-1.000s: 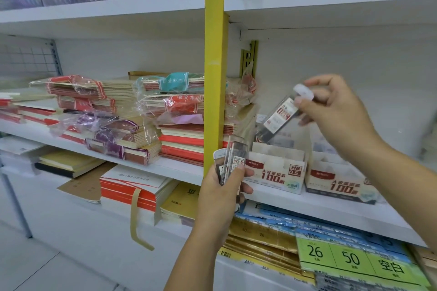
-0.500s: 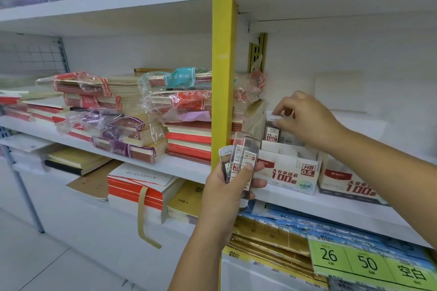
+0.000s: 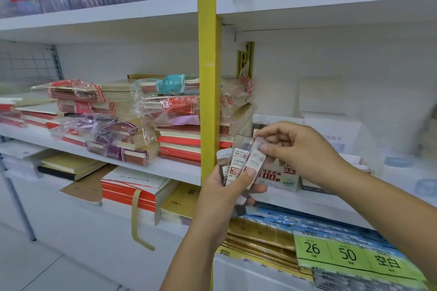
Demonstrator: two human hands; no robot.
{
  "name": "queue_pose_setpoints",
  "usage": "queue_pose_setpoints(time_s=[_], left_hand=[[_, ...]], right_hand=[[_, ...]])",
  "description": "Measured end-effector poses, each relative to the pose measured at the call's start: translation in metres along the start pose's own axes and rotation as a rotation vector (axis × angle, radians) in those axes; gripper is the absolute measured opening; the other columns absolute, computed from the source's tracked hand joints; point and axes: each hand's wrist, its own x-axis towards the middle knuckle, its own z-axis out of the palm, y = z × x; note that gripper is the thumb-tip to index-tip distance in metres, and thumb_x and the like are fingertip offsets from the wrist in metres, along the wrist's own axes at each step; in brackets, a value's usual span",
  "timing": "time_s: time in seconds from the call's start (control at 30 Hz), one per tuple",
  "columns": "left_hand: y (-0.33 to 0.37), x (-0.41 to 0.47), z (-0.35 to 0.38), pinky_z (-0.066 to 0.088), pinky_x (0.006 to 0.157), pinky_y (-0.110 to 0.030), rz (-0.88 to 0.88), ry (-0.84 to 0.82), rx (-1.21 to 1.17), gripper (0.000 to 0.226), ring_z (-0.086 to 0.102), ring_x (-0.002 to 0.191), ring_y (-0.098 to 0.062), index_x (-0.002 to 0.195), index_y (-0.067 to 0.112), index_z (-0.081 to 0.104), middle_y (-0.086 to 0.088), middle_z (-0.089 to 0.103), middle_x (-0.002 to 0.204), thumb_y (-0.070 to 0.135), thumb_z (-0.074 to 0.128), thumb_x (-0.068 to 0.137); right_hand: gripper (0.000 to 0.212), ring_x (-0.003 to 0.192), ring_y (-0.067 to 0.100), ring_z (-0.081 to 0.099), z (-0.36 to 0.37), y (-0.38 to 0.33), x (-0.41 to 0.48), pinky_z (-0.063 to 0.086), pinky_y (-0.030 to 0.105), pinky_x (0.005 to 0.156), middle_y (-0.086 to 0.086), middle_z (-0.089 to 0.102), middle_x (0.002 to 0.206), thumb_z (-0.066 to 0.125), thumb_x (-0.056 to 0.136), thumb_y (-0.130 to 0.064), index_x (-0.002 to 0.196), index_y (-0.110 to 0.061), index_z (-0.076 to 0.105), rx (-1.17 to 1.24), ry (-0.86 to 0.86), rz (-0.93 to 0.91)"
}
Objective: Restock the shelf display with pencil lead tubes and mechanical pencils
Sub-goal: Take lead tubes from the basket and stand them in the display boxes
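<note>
My left hand (image 3: 227, 192) grips a fanned bunch of clear pencil lead tubes (image 3: 238, 163) with red and white labels, held upright in front of the yellow shelf post. My right hand (image 3: 298, 149) reaches across and pinches the top of the rightmost tube (image 3: 256, 160) in that bunch. Behind the hands, a white display box (image 3: 280, 176) printed with red "100" and "0.5" stands on the middle shelf, with lead tubes (image 3: 259, 123) upright at its back. A second box to its right is mostly hidden by my right forearm.
A yellow post (image 3: 208, 66) divides the shelving. Wrapped stacks of notebooks (image 3: 165, 113) fill the middle shelf on the left. Below lie more notebooks (image 3: 132, 186), blue and gold packs (image 3: 267, 229) and a green card (image 3: 350, 255) marked 26 and 50.
My right hand put one tube down into the display box, then drew back to the bunch in my left hand and now pinches another tube. The left hand stayed in place.
</note>
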Motion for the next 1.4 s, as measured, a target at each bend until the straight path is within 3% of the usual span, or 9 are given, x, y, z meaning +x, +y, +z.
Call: queue_pose_setpoints(time_s=[0.13, 0.3, 0.4, 0.5, 0.7, 0.8, 1.0, 1.2, 1.4], left_hand=[[0.001, -0.003, -0.001, 0.052, 0.055, -0.023, -0.006, 0.011, -0.065, 0.050, 0.072, 0.073, -0.013, 0.109, 0.031, 0.071, -0.004, 0.078, 0.096, 0.049, 0.079, 0.064], [0.004, 0.000, -0.008, 0.044, 0.046, -0.023, 0.070, 0.099, -0.097, 0.036, 0.053, 0.055, -0.014, 0.098, 0.027, 0.073, -0.004, 0.062, 0.065, 0.043, 0.080, 0.067], [0.005, 0.002, -0.012, 0.040, 0.044, -0.023, 0.103, 0.117, -0.075, 0.029, 0.051, 0.052, -0.012, 0.091, 0.030, 0.072, -0.004, 0.059, 0.063, 0.045, 0.080, 0.068], [0.006, 0.004, -0.014, 0.040, 0.048, -0.026, 0.130, 0.095, -0.057, 0.030, 0.050, 0.052, -0.011, 0.088, 0.033, 0.071, -0.007, 0.063, 0.072, 0.050, 0.083, 0.065], [0.003, 0.006, -0.011, 0.042, 0.049, -0.026, 0.131, 0.082, 0.024, 0.045, 0.050, 0.054, -0.012, 0.096, 0.033, 0.071, -0.003, 0.062, 0.071, 0.066, 0.076, 0.066], [0.001, 0.009, -0.009, 0.041, 0.051, -0.028, 0.056, 0.088, 0.033, 0.025, 0.053, 0.054, -0.011, 0.094, 0.037, 0.071, -0.001, 0.067, 0.079, 0.060, 0.064, 0.085], [-0.001, 0.015, -0.012, 0.045, 0.055, -0.029, -0.013, 0.127, 0.083, 0.021, 0.055, 0.056, -0.010, 0.088, 0.037, 0.071, -0.001, 0.063, 0.065, 0.043, 0.054, 0.100], [-0.001, 0.016, -0.012, 0.050, 0.056, -0.024, -0.004, 0.134, 0.069, 0.020, 0.062, 0.058, -0.006, 0.086, 0.045, 0.071, 0.002, 0.076, 0.080, 0.040, 0.057, 0.099], [-0.003, 0.017, -0.012, 0.052, 0.057, -0.020, 0.033, 0.135, 0.065, 0.012, 0.069, 0.065, -0.003, 0.109, 0.036, 0.066, 0.006, 0.078, 0.097, 0.036, 0.059, 0.099]], right_hand=[[0.031, 0.071, 0.013, 0.070, -0.016, 0.006, -0.007, 0.055, 0.022, 0.062, -0.003, 0.073, 0.083, 0.063, 0.092, -0.011, 0.112, -0.034, 0.065, 0.071, 0.065, -0.008], [0.026, 0.079, 0.013, 0.071, -0.021, 0.013, -0.021, 0.058, 0.024, 0.066, -0.007, 0.074, 0.088, 0.068, 0.087, -0.013, 0.087, -0.038, 0.072, 0.000, -0.050, 0.015], [0.016, 0.081, 0.010, 0.068, -0.022, 0.011, -0.023, 0.058, 0.028, 0.075, -0.007, 0.073, 0.087, 0.081, 0.073, -0.030, 0.081, -0.037, 0.069, -0.135, -0.095, -0.011], [0.016, 0.074, 0.009, 0.066, -0.016, 0.004, -0.021, 0.056, 0.031, 0.073, -0.008, 0.072, 0.082, 0.081, 0.074, -0.026, 0.079, -0.035, 0.069, -0.156, -0.129, -0.047], [0.056, 0.069, 0.010, 0.065, -0.006, -0.008, -0.015, 0.058, 0.031, 0.063, -0.012, 0.065, 0.092, 0.068, 0.088, -0.007, 0.123, -0.047, 0.053, -0.211, -0.336, -0.042], [0.071, 0.077, 0.005, 0.070, -0.018, -0.011, -0.007, 0.057, 0.023, 0.058, -0.010, 0.060, 0.104, 0.064, 0.089, -0.005, 0.128, -0.059, 0.040, -0.175, -0.210, -0.046], [0.048, 0.075, -0.009, 0.064, -0.045, -0.002, 0.034, 0.049, 0.009, 0.057, -0.013, 0.068, 0.091, 0.073, 0.085, -0.014, 0.106, -0.048, 0.045, -0.279, 0.288, -0.167], [0.040, 0.077, 0.001, 0.057, -0.037, 0.028, 0.057, 0.049, 0.024, 0.069, -0.011, 0.059, 0.097, 0.072, 0.085, -0.016, 0.110, -0.037, 0.049, -0.645, 0.193, -0.200], [0.037, 0.087, 0.011, 0.057, -0.033, 0.042, 0.067, 0.048, 0.031, 0.074, -0.005, 0.059, 0.097, 0.072, 0.085, -0.024, 0.114, -0.030, 0.050, -0.718, 0.101, -0.065]])
